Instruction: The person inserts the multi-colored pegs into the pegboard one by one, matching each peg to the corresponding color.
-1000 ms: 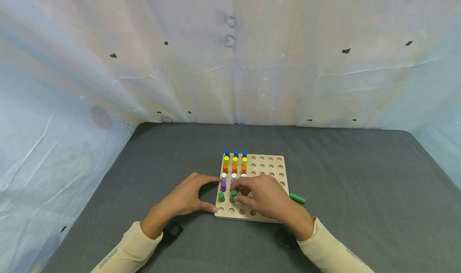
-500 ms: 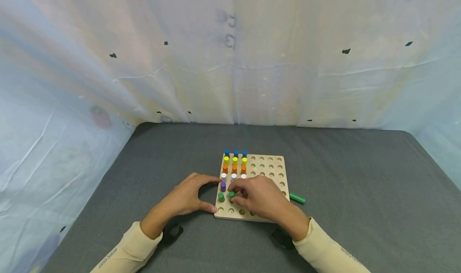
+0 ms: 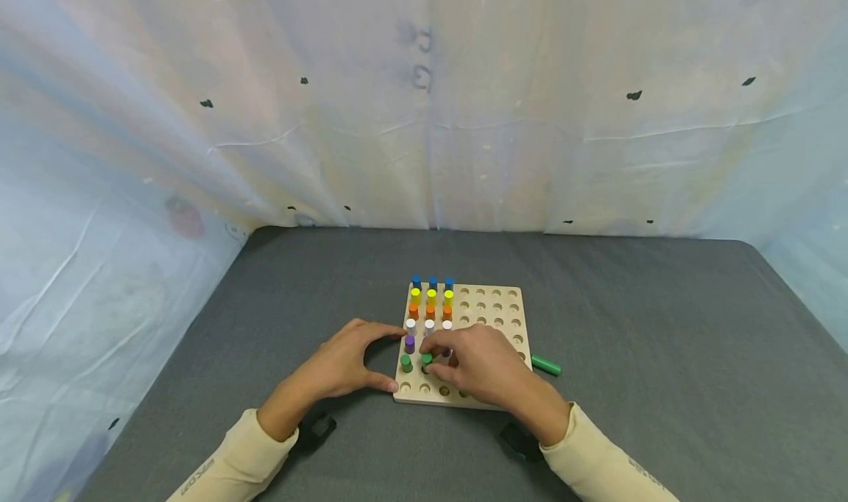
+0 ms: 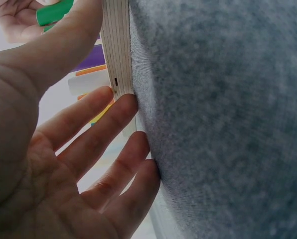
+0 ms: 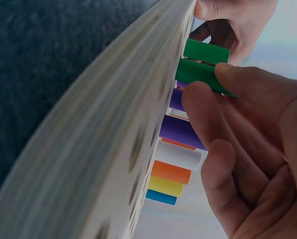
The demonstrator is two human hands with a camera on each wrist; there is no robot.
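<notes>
A light wooden pegboard (image 3: 473, 299) lies on the dark grey table, its left three columns bearing coloured pegs. My right hand (image 3: 483, 362) pinches a green peg (image 5: 196, 71) between thumb and fingertips. That peg stands upright at the second hole of the green row, beside another green peg (image 3: 406, 363). My left hand (image 3: 344, 360) rests at the board's left side, thumb at the near corner. In the left wrist view its loosely extended fingers (image 4: 106, 124) touch the board's edge. Purple pegs (image 5: 181, 132) stand behind the green ones, partly hidden by the right hand in the head view.
Beyond them rise rows of white pegs (image 3: 429, 327), orange pegs (image 3: 430, 312), yellow pegs (image 3: 432, 296) and blue pegs (image 3: 433, 283). A loose green peg (image 3: 546, 366) lies on the cloth (image 3: 636, 340) right of the board. A pale sheet (image 3: 503, 163) hangs behind the table.
My right hand has shifted slightly left and lowered the pinched green peg toward the second hole of its row. The left hand and the board have stayed in place.
</notes>
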